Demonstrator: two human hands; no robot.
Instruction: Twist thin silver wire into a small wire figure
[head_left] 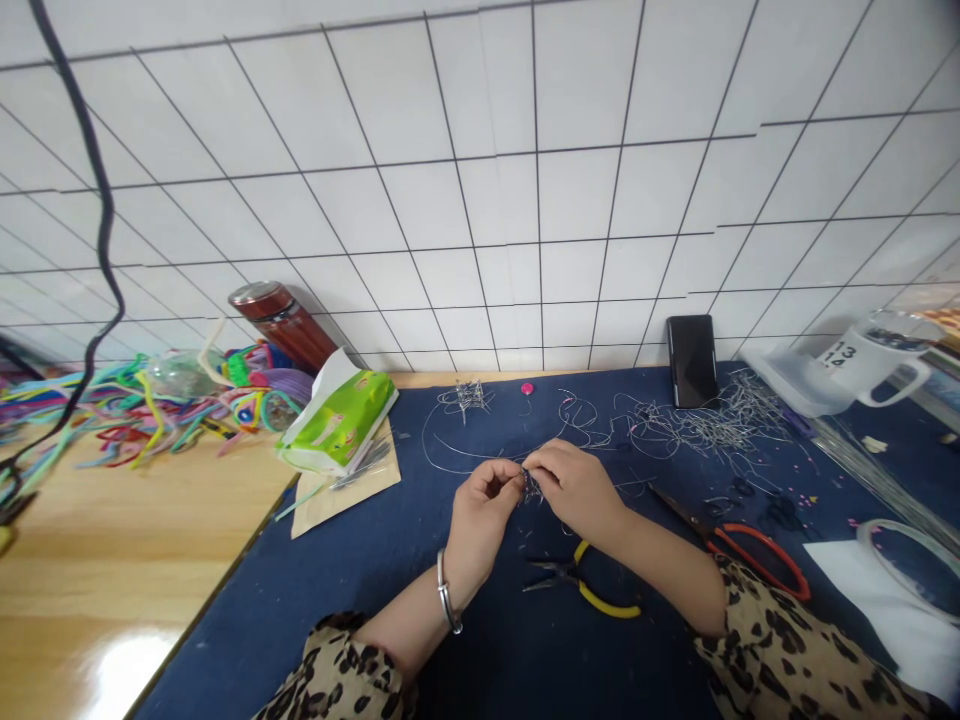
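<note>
At the middle of the blue cloth, my left hand (486,505) and my right hand (576,485) meet fingertip to fingertip. Both pinch a small piece of silver wirework (531,488), mostly covered by the fingers. Thin wire (457,452) loops out to the left, behind my left hand. Just below my right hand lie yellow-handled pliers (581,580), jaws apart and pointing left. Scissors with red-orange handles (757,555) rest beside my right forearm, their blades partly behind it. A second small wire piece (471,397) stands farther back on the cloth.
Tangled silver wire (697,420) covers the back right, near a black phone (692,362) leaning on the tiled wall. A white mug (874,355) stands far right. To the left are a tissue pack (341,415), a red flask (285,325) and colourful pipe cleaners (142,410).
</note>
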